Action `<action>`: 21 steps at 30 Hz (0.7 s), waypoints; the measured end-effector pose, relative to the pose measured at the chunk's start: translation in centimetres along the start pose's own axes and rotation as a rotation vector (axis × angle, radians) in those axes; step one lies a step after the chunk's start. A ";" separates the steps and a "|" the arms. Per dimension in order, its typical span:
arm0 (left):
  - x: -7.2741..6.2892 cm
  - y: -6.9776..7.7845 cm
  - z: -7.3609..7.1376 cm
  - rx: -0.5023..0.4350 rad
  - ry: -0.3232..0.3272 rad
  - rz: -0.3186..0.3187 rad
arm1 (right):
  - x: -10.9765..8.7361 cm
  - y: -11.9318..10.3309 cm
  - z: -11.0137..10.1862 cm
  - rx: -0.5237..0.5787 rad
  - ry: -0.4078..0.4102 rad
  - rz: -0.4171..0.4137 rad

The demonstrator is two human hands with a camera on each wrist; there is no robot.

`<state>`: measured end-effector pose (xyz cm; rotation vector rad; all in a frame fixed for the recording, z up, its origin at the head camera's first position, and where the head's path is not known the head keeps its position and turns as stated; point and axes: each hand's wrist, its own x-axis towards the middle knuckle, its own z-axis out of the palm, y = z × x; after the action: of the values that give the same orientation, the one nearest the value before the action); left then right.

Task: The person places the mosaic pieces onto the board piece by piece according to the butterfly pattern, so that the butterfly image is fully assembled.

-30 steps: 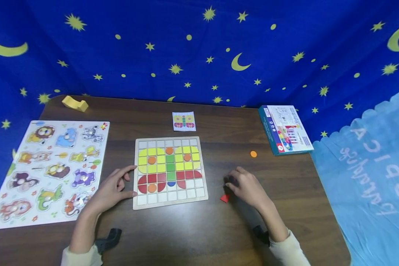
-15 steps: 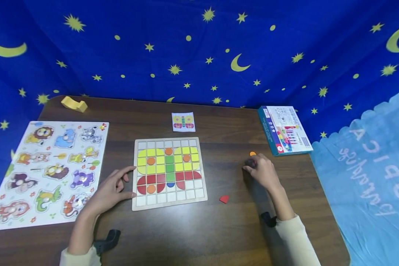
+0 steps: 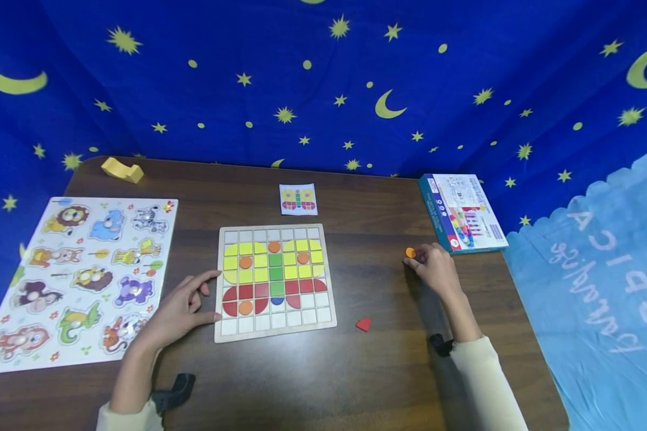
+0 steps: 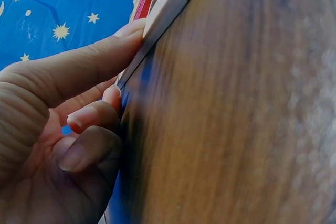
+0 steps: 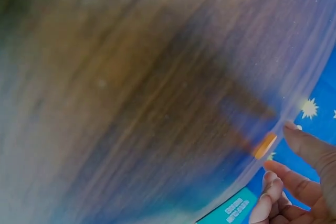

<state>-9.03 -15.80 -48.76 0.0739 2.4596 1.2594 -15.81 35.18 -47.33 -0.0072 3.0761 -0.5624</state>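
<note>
My left hand (image 3: 180, 305) steadies the left side of a wooden grid board (image 3: 302, 332), thumb and index finger spread apart along its edge. In the left wrist view, the thumb (image 4: 100, 59) presses the rim of the board (image 4: 170, 3), and the other fingers bend beneath it. Yellow, red, green, orange and blue pieces form a butterfly on the grid. Over on the right, my right hand (image 3: 437, 269) has thumb and index finger at opposite sides of an orange disc (image 3: 410, 252), pinching it close over the table. The right wrist view shows this disc (image 5: 265, 145) between the two fingertips.
A loose red quarter-circle piece (image 3: 363, 324) lies right of the board. Behind the board is a small butterfly picture card (image 3: 298, 199). An animal puzzle board (image 3: 94, 317) fills the left side; a boxed set (image 3: 466, 212) and a yellow block (image 3: 121, 170) stand farther back.
My right hand has moved right and away from me, from near the red piece to the orange disc, and its fingers have closed at it. The left hand keeps its place.
</note>
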 end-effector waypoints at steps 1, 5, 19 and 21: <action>0.0 0.0 0.0 0.001 0.001 0.004 | 0.1 0.1 0.1 -0.005 0.002 -0.001; 0.0 -0.1 0.0 -0.001 0.000 0.002 | 0.5 0.1 0.3 -0.016 0.008 -0.011; 0.0 -0.3 0.0 -0.022 0.004 0.028 | 1.3 -0.2 0.5 0.016 -0.025 0.007; 0.0 -0.3 0.0 -0.022 0.004 0.027 | 1.1 -0.9 0.6 0.022 -0.034 -0.016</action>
<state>-8.99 -15.98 -49.01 0.0993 2.4549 1.2989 -16.95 34.16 -47.58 -0.0408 3.0399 -0.5898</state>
